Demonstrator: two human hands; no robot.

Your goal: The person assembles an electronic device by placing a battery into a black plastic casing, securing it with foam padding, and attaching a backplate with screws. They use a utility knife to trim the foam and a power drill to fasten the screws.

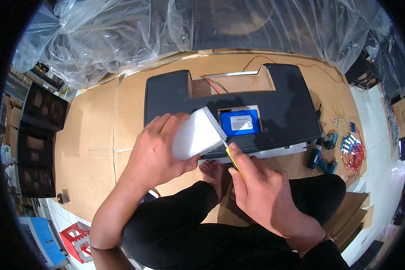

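Note:
My left hand (155, 146) grips a white foam block (198, 135) and holds it tilted above the near edge of a black box (283, 108). In my right hand (265, 189) is a yellow utility knife (232, 155), its thin blade at the block's lower right corner. Whether the blade has entered the foam I cannot tell. Just right of the foam, a blue battery pack (240, 123) with a white label sits in a rectangular opening of the box. A larger wood-lined recess (234, 84) lies behind it, with red and dark wires coming out.
Cardboard sheets (90, 135) cover the floor. Cordless drills (321, 162) lie to the right, beside bundled red wires (354, 157) with blue connectors. Black cabinets (38, 139) and a red stool (76, 240) are at the left. Clear plastic sheeting (112, 36) hangs at the back.

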